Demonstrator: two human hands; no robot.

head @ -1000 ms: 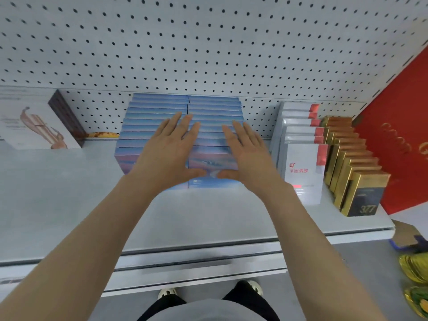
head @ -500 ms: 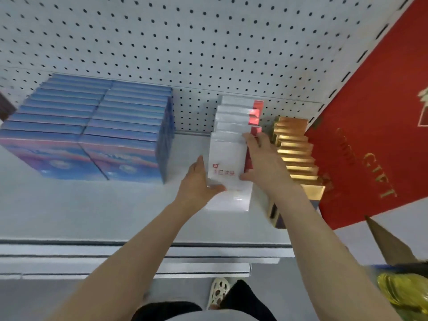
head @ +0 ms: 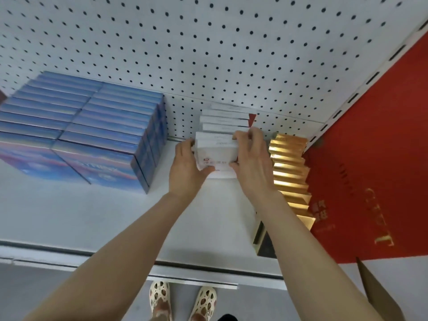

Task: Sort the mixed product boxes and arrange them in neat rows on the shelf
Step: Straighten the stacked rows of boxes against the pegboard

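My left hand (head: 185, 167) and right hand (head: 251, 163) clamped front white boxes (head: 216, 150) from both sides — squaring row, I judged. Behind grip, rest of white row (head: 223, 120); right, gold boxes (head: 288, 158); left, blue boxes (head: 92, 130) on shelf (head: 92, 216).

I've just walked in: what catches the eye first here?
Two bare hands, the left hand and right hand, grip the front white boxes mid-shelf. A big block of blue boxes fills the left, gold boxes line the right beside a red panel.
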